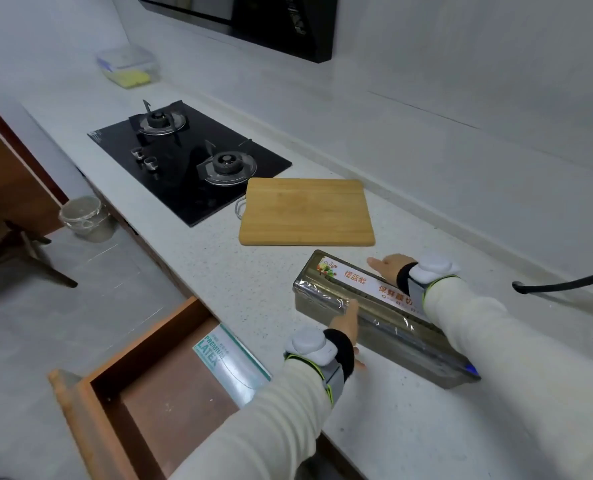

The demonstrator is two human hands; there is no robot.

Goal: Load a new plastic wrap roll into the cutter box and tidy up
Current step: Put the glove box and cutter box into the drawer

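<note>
Fingers (353,308) of left hand (345,329) straight, pressed flat on near side of cutter box (402,332), not curled. Right hand (388,266) relaxed, fingers straight along box's far side. Cutter box lies on counter (253,271), just near of cutting board (305,211). Open drawer (156,393) near left holds glove box (231,362).

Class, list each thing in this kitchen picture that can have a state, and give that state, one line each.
Drawer: open, a glove box inside.
Cutter box: lid down, lying on the counter.
Hob: no flame showing.
Bin: upright, lined.
Left hand: fingers straight, resting on the cutter box.
Right hand: at the box's far side, fingers hidden.
</note>
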